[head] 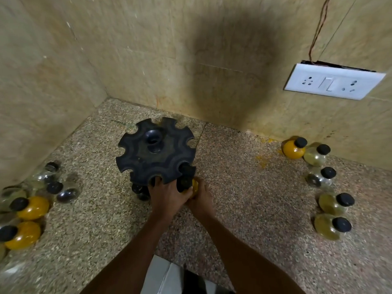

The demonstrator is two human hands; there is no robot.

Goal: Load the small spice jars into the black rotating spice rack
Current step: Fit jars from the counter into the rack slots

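The black rotating spice rack (156,151) stands on the speckled counter near the corner, its notched top disc facing up. My left hand (166,196) grips the near rim of the disc, fingers in a notch. Just right of it my right hand (200,200) holds a yellow-filled jar (194,186) at the rack's near right side, its black cap (186,172) sitting in a notch. Loose jars lie on both sides: a left group (31,207) with yellow and clear ones, a right group (293,148) with yellow and greenish ones.
Beige tiled walls close the corner behind and to the left. A white switch and socket plate (333,83) is on the right wall, with a wire above. Yellow powder stains (262,160) mark the counter. A grey and black object (180,276) sits at the bottom edge.
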